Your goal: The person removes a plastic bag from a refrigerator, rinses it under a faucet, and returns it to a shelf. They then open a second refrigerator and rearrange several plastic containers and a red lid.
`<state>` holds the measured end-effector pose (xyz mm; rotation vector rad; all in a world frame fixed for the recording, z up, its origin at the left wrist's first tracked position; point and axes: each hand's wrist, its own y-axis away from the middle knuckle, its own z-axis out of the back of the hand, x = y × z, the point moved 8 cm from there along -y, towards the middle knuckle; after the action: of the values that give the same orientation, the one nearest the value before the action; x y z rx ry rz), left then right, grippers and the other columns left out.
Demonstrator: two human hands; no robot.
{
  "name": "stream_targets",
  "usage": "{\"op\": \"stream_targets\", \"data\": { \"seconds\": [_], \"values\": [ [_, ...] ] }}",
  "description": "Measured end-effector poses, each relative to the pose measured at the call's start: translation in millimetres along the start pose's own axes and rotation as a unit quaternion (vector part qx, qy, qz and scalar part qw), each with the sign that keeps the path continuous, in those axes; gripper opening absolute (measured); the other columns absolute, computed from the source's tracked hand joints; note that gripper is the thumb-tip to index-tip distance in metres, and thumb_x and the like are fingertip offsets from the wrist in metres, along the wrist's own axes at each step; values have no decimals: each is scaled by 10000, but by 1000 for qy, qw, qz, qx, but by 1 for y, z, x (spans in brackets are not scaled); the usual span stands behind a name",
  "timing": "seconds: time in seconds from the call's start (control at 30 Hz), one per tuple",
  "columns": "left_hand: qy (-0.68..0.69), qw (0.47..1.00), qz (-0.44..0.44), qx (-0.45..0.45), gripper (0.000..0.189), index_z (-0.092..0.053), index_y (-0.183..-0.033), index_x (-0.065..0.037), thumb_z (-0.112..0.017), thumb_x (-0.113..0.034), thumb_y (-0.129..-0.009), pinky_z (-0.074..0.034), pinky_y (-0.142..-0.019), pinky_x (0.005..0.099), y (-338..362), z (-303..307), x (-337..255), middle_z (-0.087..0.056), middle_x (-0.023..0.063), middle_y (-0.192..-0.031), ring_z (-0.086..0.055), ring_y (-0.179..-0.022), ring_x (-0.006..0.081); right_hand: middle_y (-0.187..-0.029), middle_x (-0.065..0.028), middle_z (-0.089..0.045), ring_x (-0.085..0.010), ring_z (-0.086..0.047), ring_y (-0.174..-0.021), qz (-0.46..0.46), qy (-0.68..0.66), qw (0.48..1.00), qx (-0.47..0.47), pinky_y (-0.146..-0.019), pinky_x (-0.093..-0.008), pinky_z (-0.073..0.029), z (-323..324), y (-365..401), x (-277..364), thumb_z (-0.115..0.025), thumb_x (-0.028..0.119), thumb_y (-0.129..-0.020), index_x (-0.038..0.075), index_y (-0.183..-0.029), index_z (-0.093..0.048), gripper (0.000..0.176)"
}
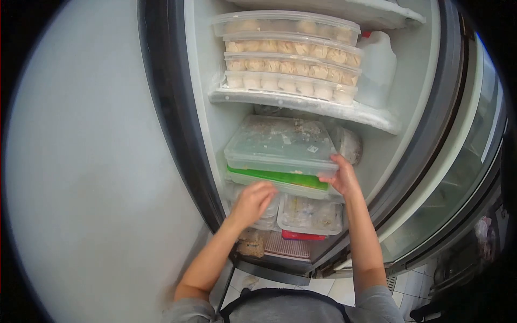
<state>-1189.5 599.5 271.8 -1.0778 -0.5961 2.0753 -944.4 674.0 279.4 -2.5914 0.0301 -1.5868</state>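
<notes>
Frosted lidded container (pixel 280 142) is gripped at its front right corner by right hand (pixel 339 175); left hand (pixel 252 200) is held loosely open below, against green-lidded container (pixel 277 177).

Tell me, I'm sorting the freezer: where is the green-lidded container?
Head view, centre: the green-lidded container lies under the clear container the right hand grips, above the left hand.

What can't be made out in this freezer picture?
Head view:
- Left hand: motion-blurred; grip unclear.
- Clear container: contents hidden by its frosted lid.
- White jug: mostly hidden behind the dumpling trays.
- Lower tubs: partly covered by the left hand and right hand.
</notes>
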Motion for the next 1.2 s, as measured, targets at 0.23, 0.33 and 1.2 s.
{"op": "stream_targets", "data": {
  "seconds": [0.23,0.33,1.2],
  "values": [
    [-236,909,96,-329,541,-373,-1283,84,-606,-85,-825,-447,-880,356,17,84,3,-458,226,-1236,-492,-1128,345,-1126,-232,-552,-344,-588,-910,91,663,737,-95,-759,-430,-487,5,7,35,-522,382,-869,-14,-1206,-530,520],
    [-38,929,225,-292,520,-390,-1279,90,-591,-128,-851,-427,-912,356,20,74,56,-422,227,-1279,-451,-1185,332,-1161,-258,-546,-370,-552,-1030,172,669,716,-102,-882,-423,-427,-28,39,52,-548,439,-851,1,-1213,-541,568],
    [-27,994,37,-95,563,-403,-1342,-106,-580,-114,-808,-194,-1073,454,-99,72,-2,-429,96,-1342,-338,-1295,246,-947,-180,-632,-331,-613,-861,414,536,722,-139,-734,-355,-473,-47,48,105,-633,310,-843,1,-961,-619,331]
  ]
}}
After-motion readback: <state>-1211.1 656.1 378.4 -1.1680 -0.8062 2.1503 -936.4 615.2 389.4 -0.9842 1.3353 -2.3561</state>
